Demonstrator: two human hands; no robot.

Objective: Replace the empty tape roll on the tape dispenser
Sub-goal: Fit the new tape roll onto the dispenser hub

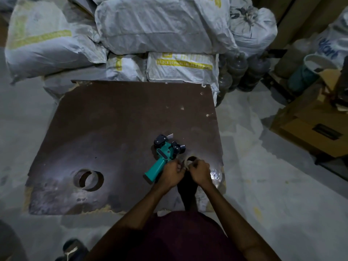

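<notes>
A teal tape dispenser [164, 158] with black rollers lies on the brown board [122, 129], handle toward me. Just to its right, both hands hold a tape roll [190, 160] with a pale core, standing a little above the board. My left hand [172, 172] pinches the roll's near left edge, lying over the dispenser's handle end. My right hand [200, 171] grips the roll's right side. A brown cardboard roll [88, 179] lies alone on the board's left part.
White woven sacks [160, 25] are piled behind the board. Dark plastic jars [243, 72] stand at the back right, cardboard boxes [310, 125] to the right. A crumpled shiny wrapper [215, 175] lies at the board's right edge. A shoe [72, 249] shows at the lower left.
</notes>
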